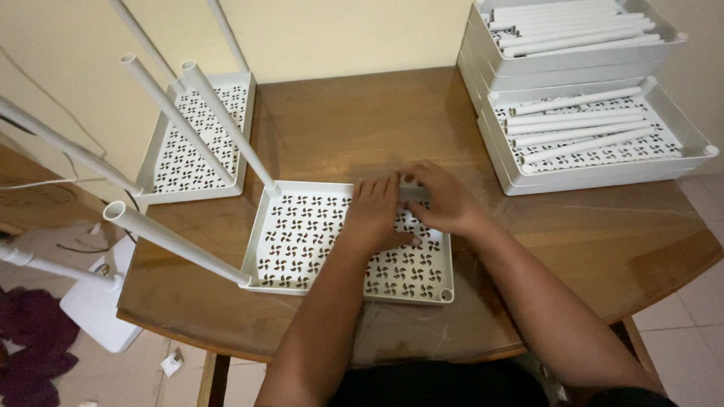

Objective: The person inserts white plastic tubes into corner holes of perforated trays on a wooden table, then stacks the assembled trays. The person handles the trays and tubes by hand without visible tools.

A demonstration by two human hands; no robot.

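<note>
Pressing down on a white perforated shelf tray (302, 234) at the middle of a wooden table (573, 241), the left hand (375, 211) lies flat, fingers extended, gripping nothing. The right hand (445, 200), just beside it at the tray's far rim, curls around a short white tube (413, 194). Two white poles (219, 113) rise from the tray's left corners. A second tray with poles (192, 151) stands behind, and stacked trays (588, 98) loaded with loose tubes sit far right.
</note>
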